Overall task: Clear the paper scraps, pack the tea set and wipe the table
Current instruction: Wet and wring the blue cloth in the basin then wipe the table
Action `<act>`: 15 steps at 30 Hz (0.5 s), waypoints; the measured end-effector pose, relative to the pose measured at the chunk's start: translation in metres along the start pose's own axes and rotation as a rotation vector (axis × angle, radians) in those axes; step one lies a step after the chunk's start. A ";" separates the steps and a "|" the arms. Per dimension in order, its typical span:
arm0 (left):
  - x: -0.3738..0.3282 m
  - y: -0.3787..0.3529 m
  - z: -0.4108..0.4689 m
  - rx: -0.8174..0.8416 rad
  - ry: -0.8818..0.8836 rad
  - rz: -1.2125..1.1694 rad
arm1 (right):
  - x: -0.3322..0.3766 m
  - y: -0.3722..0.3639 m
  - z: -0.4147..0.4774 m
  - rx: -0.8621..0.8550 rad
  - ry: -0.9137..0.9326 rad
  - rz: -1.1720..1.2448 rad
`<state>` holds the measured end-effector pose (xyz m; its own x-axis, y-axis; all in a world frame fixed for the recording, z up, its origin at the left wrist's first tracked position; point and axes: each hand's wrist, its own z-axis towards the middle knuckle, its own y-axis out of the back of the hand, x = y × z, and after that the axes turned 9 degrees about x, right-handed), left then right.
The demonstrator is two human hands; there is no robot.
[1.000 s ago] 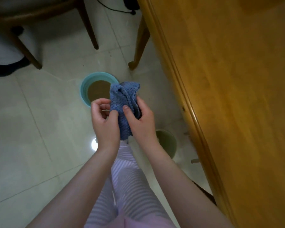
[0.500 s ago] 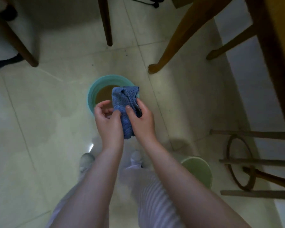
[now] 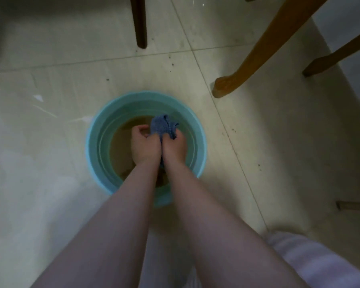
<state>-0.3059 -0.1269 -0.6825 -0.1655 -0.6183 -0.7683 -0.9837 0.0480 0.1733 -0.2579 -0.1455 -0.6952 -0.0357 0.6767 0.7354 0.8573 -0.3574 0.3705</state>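
Blue cloth (image 3: 163,126) bunched up inside teal basin (image 3: 92,142), over brown water (image 3: 121,150). My left hand (image 3: 146,145) and right hand (image 3: 175,146) both clenched round it. Soft, floppy, likely heavy and drippy once soaked. I'd grab whole wad, not a corner.

Pale tiled floor (image 3: 50,163) down here, glossy, with a white glint (image 3: 38,98) off to the left and thin grout lines (image 3: 227,129) crossing it. A round teal basin (image 3: 92,142) sits on the tiles, and the water (image 3: 121,150) in it is murky brown. Just beyond it, a scatter of dark specks (image 3: 172,64) on the floor. At the top, a dark leg (image 3: 140,21) stands straight. To the right, an orange wood leg (image 3: 258,53) slants down, its foot near the basin but apart from it. Farther right, a browner leg (image 3: 337,57), also slanting. At the right edge, a small wooden end (image 3: 353,205), too cropped to make out. Bottom right, pale striped fabric (image 3: 312,260), blurred.
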 end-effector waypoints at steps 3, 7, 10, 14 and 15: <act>0.024 -0.009 0.030 -0.023 0.006 0.014 | -0.025 -0.013 0.021 -0.064 0.091 -0.128; 0.027 -0.014 0.029 -0.064 -0.051 0.058 | -0.028 -0.008 0.027 -0.046 0.109 -0.018; 0.039 -0.011 0.027 -0.079 -0.066 0.091 | -0.027 0.000 0.023 -0.050 0.107 0.059; 0.058 -0.010 0.032 -0.052 -0.109 0.255 | -0.033 0.000 0.030 -0.058 0.037 0.215; 0.056 -0.010 0.032 0.001 -0.086 0.234 | -0.034 -0.005 0.032 -0.060 0.023 0.235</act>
<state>-0.3073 -0.1372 -0.7470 -0.3938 -0.5213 -0.7571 -0.9181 0.1828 0.3517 -0.2448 -0.1464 -0.7400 0.1488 0.5562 0.8176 0.8114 -0.5413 0.2205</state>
